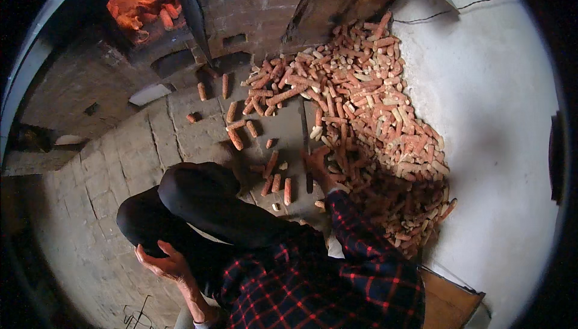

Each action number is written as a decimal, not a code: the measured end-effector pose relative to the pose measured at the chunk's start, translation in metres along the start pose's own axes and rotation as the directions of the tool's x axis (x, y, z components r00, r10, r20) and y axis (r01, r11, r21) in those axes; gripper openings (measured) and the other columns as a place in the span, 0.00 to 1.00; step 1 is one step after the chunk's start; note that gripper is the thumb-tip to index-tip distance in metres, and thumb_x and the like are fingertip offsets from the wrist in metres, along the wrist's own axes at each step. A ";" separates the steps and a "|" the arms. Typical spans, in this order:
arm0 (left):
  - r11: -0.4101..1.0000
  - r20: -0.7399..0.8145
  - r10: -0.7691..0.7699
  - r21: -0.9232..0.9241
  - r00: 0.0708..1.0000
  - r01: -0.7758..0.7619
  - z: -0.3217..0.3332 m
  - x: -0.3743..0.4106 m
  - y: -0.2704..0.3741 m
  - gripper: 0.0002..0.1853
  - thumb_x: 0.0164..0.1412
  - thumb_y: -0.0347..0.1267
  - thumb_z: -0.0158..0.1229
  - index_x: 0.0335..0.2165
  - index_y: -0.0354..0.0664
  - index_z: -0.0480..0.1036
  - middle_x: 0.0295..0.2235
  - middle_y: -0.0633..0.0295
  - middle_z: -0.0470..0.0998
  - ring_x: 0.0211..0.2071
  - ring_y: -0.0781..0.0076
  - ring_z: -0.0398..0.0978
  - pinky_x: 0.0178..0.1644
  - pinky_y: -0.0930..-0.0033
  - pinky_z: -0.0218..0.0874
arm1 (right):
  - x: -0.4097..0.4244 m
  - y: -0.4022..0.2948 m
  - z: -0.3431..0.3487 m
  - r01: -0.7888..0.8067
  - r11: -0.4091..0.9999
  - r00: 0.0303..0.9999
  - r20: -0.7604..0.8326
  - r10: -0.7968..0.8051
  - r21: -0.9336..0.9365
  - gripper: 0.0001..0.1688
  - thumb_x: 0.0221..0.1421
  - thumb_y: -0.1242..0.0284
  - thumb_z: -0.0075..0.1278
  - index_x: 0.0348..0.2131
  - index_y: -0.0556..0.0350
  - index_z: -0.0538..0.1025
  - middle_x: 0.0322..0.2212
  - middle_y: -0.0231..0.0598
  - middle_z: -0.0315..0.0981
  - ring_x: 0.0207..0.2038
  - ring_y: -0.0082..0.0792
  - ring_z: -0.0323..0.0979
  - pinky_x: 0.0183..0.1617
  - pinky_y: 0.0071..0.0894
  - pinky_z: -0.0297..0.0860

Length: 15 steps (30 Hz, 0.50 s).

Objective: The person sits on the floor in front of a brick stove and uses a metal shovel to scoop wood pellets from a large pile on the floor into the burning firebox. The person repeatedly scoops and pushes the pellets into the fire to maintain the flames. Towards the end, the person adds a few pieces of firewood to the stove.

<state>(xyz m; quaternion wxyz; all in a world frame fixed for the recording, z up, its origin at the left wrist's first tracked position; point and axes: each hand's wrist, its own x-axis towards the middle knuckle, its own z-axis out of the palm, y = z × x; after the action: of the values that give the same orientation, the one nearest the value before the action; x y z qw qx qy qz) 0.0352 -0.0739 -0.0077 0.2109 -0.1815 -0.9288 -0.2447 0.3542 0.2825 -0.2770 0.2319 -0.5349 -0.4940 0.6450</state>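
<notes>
My left hand (pixel 165 262) rests against the side of my bent knee, thumb and fingers apart, holding nothing. Low over the floor, my right hand (pixel 319 164) meets a long dark rod, probably a metal poker (pixel 304 121); its fingers cover part of the rod, and whether they are closed around it is unclear. Dried corn cobs (pixel 361 89) form a large heap just beyond and right of that hand. Several loose cobs (pixel 276 183) lie left of the rod. At the upper left, a fire burns over cobs inside a brick stove opening (pixel 144 10).
A dark metal stove door (pixel 194 17) stands open beside the fire. The brick stove wall (pixel 257 8) rises ahead, and a white wall (pixel 487 103) bounds the heap on the right. A brown board (pixel 451 299) lies behind at lower right. Brick paving (pixel 108 180) covers the floor.
</notes>
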 end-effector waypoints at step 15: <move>0.998 -0.018 0.060 -0.017 0.998 -0.061 -0.002 0.000 0.009 0.26 0.59 0.32 0.55 0.52 0.32 0.60 0.49 0.42 0.67 0.50 0.45 0.66 0.55 0.55 0.58 | -0.076 -0.102 -0.019 -0.147 0.938 0.981 -0.170 0.096 -0.315 0.20 0.59 0.60 0.49 0.20 0.53 0.68 0.11 0.28 0.61 0.12 0.22 0.60 0.15 0.28 0.56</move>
<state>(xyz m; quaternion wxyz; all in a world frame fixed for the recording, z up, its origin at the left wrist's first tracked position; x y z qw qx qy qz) 0.0396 -0.0676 -0.0022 0.2246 -0.2093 -0.9189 -0.2479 0.3728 0.2685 -0.1504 0.1369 -0.6431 -0.5405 0.5249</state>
